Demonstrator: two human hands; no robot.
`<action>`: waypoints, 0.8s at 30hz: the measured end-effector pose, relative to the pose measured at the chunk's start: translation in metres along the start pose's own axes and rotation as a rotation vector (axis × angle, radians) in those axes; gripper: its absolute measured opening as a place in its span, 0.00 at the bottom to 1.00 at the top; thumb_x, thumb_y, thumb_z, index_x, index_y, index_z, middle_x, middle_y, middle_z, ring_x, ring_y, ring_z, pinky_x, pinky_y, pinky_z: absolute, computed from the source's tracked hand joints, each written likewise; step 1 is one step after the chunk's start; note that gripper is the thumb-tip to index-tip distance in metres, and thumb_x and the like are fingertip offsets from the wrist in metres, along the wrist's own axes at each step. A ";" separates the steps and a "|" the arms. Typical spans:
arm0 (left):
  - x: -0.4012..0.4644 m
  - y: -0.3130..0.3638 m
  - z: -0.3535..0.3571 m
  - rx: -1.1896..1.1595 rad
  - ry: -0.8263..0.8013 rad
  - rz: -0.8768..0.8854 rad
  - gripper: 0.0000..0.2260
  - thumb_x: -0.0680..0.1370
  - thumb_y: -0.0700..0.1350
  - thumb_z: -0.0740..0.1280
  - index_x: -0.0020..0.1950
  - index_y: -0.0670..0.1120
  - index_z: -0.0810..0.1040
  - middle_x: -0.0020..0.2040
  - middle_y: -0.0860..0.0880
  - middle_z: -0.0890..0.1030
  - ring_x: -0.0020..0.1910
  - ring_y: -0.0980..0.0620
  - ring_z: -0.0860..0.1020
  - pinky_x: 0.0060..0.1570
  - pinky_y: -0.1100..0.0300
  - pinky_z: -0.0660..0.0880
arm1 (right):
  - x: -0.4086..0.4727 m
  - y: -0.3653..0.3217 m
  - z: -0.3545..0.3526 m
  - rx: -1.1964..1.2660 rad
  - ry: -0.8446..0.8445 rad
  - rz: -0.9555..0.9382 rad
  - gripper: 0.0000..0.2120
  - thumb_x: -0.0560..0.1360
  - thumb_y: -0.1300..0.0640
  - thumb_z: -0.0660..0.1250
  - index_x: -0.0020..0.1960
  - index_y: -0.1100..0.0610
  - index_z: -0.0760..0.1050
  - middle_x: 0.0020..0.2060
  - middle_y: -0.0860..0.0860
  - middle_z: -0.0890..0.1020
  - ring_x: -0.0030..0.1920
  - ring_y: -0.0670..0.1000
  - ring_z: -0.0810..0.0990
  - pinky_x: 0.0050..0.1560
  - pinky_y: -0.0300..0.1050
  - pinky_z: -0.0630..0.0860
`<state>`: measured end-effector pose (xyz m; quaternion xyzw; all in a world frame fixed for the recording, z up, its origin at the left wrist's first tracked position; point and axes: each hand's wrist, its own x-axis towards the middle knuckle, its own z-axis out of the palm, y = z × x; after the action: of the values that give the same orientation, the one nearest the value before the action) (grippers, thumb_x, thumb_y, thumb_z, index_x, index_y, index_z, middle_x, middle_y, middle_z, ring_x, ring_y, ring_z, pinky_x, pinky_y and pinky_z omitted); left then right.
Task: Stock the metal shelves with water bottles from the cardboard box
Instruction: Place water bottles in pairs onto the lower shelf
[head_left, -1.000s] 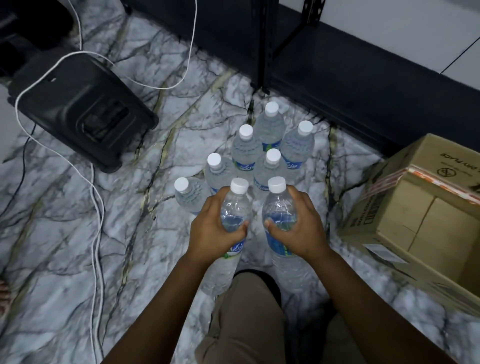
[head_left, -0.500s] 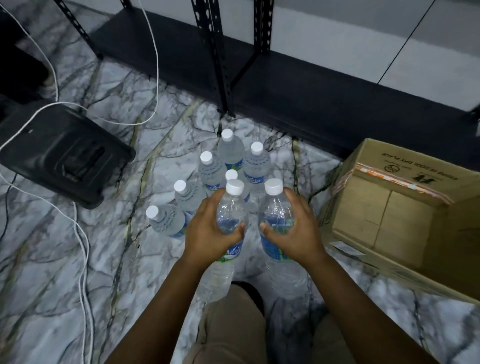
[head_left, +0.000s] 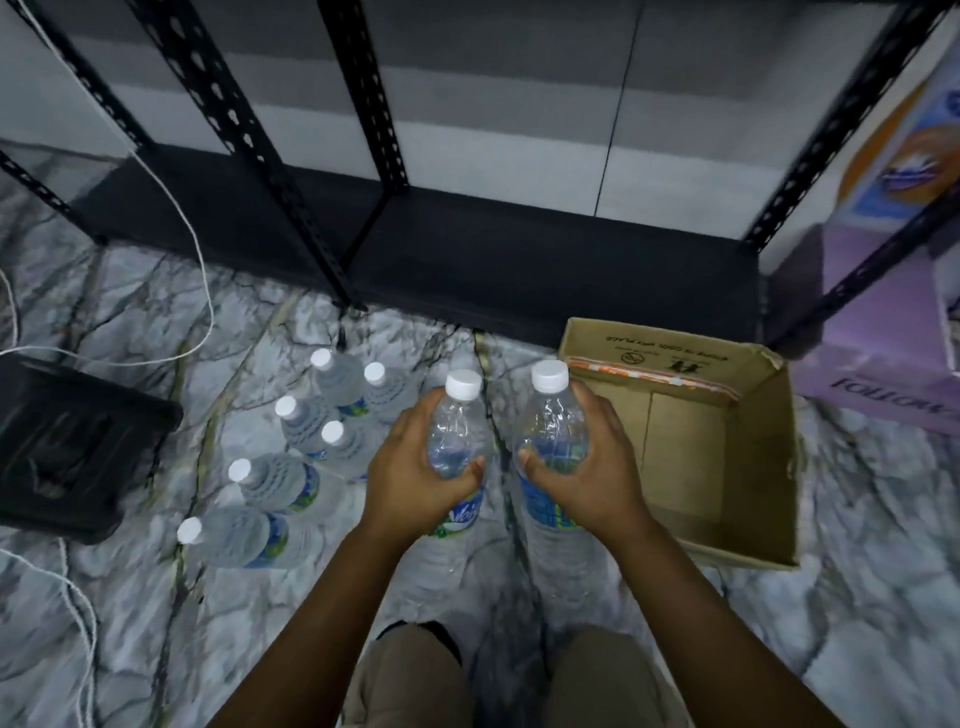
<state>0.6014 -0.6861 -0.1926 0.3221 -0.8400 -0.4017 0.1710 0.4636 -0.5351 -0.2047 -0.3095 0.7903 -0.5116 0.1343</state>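
The left hand (head_left: 415, 473) has its grip closed around one water bottle (head_left: 454, 441); the right hand (head_left: 592, 467) has its grip closed around a second water bottle (head_left: 550, 441). Both bottles are upright, white caps on, held side by side above the marble floor (head_left: 130, 597). Six more bottles (head_left: 291, 480) stand on the floor to the left. The open cardboard box (head_left: 769, 467) sits just right of the hands. The black metal shelves (head_left: 493, 249) are beyond.

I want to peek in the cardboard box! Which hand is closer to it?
The right hand, gripping a water bottle, is just beside the cardboard box. The left hand holds another bottle farther away, on the far side of the right one.
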 end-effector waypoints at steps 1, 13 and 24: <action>0.003 0.009 0.007 -0.002 -0.014 0.004 0.33 0.65 0.59 0.71 0.69 0.63 0.64 0.65 0.56 0.74 0.63 0.56 0.74 0.62 0.53 0.74 | 0.001 0.002 -0.012 -0.002 0.014 0.009 0.38 0.65 0.47 0.77 0.71 0.47 0.64 0.62 0.45 0.71 0.61 0.40 0.70 0.59 0.31 0.66; 0.027 0.086 0.059 -0.043 -0.065 0.084 0.34 0.65 0.57 0.71 0.70 0.60 0.65 0.62 0.59 0.73 0.59 0.61 0.72 0.57 0.65 0.70 | 0.007 0.013 -0.102 -0.059 0.130 0.093 0.39 0.65 0.45 0.76 0.72 0.51 0.64 0.64 0.46 0.71 0.62 0.41 0.68 0.60 0.40 0.69; 0.057 0.107 0.046 -0.085 -0.158 0.167 0.35 0.64 0.62 0.69 0.69 0.62 0.62 0.64 0.53 0.75 0.62 0.53 0.75 0.60 0.50 0.76 | 0.006 -0.019 -0.108 -0.082 0.303 0.141 0.39 0.66 0.52 0.78 0.71 0.56 0.65 0.64 0.50 0.72 0.64 0.49 0.71 0.61 0.42 0.70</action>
<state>0.4914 -0.6480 -0.1356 0.2110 -0.8570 -0.4455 0.1504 0.4086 -0.4658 -0.1392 -0.1780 0.8414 -0.5089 0.0365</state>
